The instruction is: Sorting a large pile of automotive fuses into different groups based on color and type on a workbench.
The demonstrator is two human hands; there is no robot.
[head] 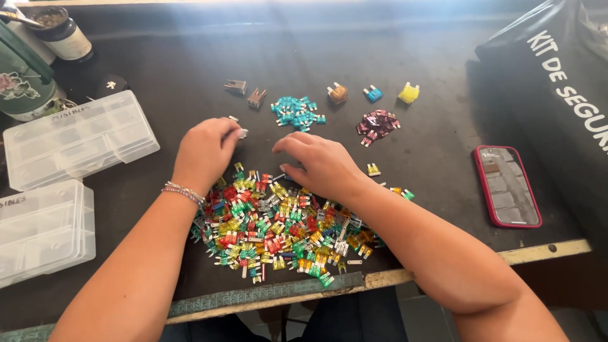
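A big heap of small blade fuses [278,228] in red, green, yellow and orange lies on the dark table [190,57] in front of me. My left hand [206,152] hovers at the heap's far left edge, fingers pinched on a small clear fuse [241,132]. My right hand [316,163] rests palm down on the heap's far side, fingers bent over the fuses. Beyond my hands lie sorted groups: a teal pile [296,112], a purple pile [377,124], single brown [337,94], blue [373,94] and yellow [408,93] fuses, and two grey ones [246,92].
Two clear plastic compartment boxes [76,136] [41,228] sit at the left. A green flask [22,73] and a jar [60,31] stand at the far left corner. A red-cased phone [506,185] lies right, beside a black bag [551,82]. The table's front edge [380,277] is close.
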